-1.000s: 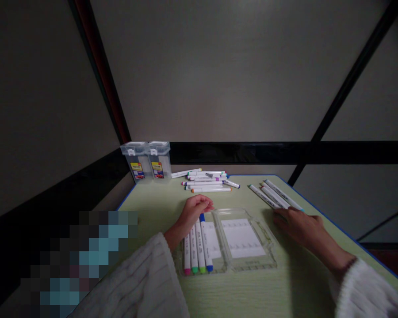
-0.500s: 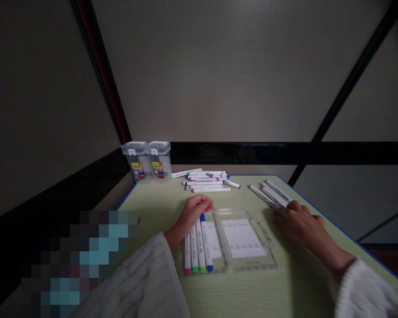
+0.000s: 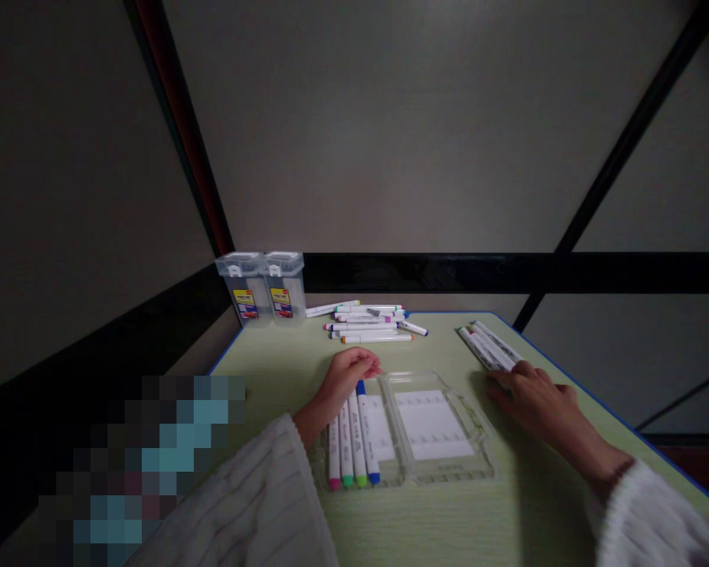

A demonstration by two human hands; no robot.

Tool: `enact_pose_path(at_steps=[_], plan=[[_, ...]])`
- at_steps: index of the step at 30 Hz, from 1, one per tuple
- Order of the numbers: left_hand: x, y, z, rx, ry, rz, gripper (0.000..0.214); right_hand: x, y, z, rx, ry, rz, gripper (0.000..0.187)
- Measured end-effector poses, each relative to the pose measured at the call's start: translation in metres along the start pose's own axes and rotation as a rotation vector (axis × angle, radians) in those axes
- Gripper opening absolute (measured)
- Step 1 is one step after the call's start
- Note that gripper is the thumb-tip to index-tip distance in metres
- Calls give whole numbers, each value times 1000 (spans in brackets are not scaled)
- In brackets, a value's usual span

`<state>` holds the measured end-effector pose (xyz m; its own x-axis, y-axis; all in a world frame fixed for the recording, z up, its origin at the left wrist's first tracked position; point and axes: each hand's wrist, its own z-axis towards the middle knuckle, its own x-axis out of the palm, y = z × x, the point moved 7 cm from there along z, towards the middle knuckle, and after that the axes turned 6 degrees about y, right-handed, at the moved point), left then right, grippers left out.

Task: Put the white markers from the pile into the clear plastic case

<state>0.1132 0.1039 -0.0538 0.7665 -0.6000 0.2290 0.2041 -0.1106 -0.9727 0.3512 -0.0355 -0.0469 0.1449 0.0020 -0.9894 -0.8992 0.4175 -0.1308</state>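
White markers with coloured caps [image 3: 489, 348] lie side by side at the right of the table. My right hand [image 3: 537, 398] is closed over their near ends, its fingertips partly hidden beneath it. My left hand [image 3: 346, 378] rests at the top left of an open clear plastic case [image 3: 410, 465], fingers curled together with nothing visible in them. Inside the case's left half is a row of markers [image 3: 354, 445] with pink, green and blue caps; my left hand covers some of their upper ends. A white printed card [image 3: 432, 425] sits in the right half.
At the back of the table lies a loose pile of white markers [image 3: 369, 324]. Two clear lidded boxes [image 3: 263, 295] with yellow labels stand at the back left. A wall [image 3: 419, 157] rises behind the pale green table [image 3: 437, 520], which has a blue edge.
The markers under my right hand have drawn closer together, the leftmost one shifting right against the others. My left hand and the case have stayed put.
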Motion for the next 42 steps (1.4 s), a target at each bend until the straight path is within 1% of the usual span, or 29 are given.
enact_pose_path(at_steps=[9, 17, 29, 42], plan=[[1, -1, -1, 0, 3, 12, 11, 4, -3, 2, 6, -2, -14, 36], [1, -2, -2, -1, 3, 29, 8, 2, -2, 1, -2, -14, -17, 34], [1, -2, -1, -6, -1, 56, 9, 5, 3, 3, -43, -47, -21, 31], [2, -4, -3, -8, 2, 68, 8, 1, 11, 1, -103, -75, -27, 26]])
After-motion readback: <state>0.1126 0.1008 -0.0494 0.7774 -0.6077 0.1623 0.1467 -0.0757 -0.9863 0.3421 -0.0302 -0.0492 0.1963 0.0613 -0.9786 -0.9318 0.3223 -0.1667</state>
